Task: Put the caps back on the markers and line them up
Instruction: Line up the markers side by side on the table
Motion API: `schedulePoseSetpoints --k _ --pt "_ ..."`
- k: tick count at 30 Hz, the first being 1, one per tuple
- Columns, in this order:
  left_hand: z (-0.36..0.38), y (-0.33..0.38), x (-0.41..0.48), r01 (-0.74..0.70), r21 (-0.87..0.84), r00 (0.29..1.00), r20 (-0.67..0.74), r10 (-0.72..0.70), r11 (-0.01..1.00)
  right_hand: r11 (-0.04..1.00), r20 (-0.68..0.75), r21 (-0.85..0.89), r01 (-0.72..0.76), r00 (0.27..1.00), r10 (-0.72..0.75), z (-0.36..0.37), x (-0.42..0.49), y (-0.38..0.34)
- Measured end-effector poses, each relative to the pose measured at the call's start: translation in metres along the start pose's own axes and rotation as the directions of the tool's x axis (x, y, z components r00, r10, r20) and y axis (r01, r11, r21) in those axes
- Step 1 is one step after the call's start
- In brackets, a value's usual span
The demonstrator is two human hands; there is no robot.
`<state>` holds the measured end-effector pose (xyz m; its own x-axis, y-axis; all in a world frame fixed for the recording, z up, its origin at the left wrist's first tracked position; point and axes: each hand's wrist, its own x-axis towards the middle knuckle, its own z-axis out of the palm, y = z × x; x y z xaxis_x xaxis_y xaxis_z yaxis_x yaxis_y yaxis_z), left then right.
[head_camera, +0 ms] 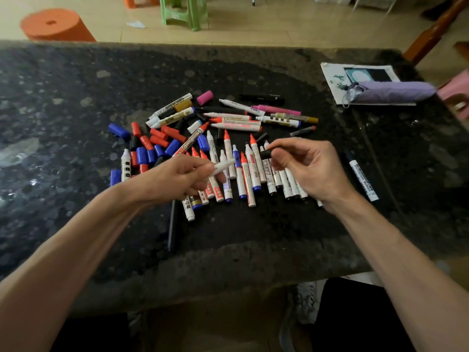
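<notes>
Above the row of uncapped markers (250,174) on the tabletop (76,97), the left hand (182,177) grips a white marker (223,166) tip-forward while the right hand (309,168) pinches a black cap (266,154) facing it, apparently aligned for capping; loose caps (142,154) lie heaped to the left.

A dark speckled stone surface (76,97) fills the middle. At its far right a folded lilac umbrella (396,91) lies on a printed white sheet (335,80). Beyond, on the pale tiled floor (279,26), stand an orange stool (54,26) and a green plastic stool (187,11), a paper scrap (136,24) between them
</notes>
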<state>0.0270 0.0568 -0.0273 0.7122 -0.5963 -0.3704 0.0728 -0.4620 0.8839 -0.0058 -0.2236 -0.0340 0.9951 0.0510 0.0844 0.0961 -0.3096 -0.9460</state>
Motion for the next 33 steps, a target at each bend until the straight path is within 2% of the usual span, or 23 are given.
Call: schedulePoseSetpoints --k 3,6,8,10,13,15,18,23,28,31,33 --pt "-0.007 -0.005 -0.004 -0.031 0.073 0.995 -0.088 0.037 0.997 0.937 -0.069 -0.345 -0.051 0.997 0.029 -0.024 0.013 0.024" --pt "-0.002 -0.008 -0.002 -0.053 0.124 0.984 -0.165 0.073 0.991 0.802 0.0 -0.593 -0.068 0.996 0.085 -0.025 0.023 0.039" --pt "0.001 -0.007 0.001 -0.07 0.139 0.979 -0.182 0.095 0.988 0.77 0.054 -0.636 -0.057 0.992 0.117 -0.016 0.029 0.043" --pt "0.003 -0.007 0.004 -0.083 0.14 0.977 -0.183 0.108 0.987 0.783 0.028 -0.621 -0.05 0.996 0.085 -0.012 0.033 0.041" --pt "0.009 -0.006 0.008 -0.082 0.148 0.976 -0.186 0.109 0.986 0.794 -0.191 -0.595 -0.123 0.982 0.009 -0.024 0.044 0.044" --pt "0.012 -0.005 0.011 -0.08 0.174 0.975 -0.192 0.113 0.981 0.705 -0.3 -0.674 -0.22 0.954 0.01 -0.035 0.051 0.052" --pt "0.017 -0.002 0.013 -0.076 0.206 0.975 -0.192 0.116 0.976 0.569 -0.346 -0.762 -0.309 0.937 0.045 -0.039 0.06 0.061" --pt "0.022 0.003 0.011 -0.058 0.224 0.976 -0.194 0.103 0.973 0.477 -0.365 -0.809 -0.344 0.93 0.052 -0.027 0.071 0.061" --pt "0.021 0.002 0.009 -0.065 0.244 0.974 -0.196 0.114 0.968 0.529 -0.395 -0.75 -0.397 0.91 0.124 -0.026 0.08 0.062" --pt "0.021 0.001 0.007 -0.067 0.279 0.972 -0.196 0.125 0.958 0.68 -0.389 -0.635 -0.366 0.912 0.126 -0.026 0.076 0.047" --pt "0.02 -0.001 0.006 -0.061 0.308 0.969 -0.208 0.13 0.949 0.829 -0.312 -0.447 -0.336 0.927 0.208 -0.017 0.065 0.029"
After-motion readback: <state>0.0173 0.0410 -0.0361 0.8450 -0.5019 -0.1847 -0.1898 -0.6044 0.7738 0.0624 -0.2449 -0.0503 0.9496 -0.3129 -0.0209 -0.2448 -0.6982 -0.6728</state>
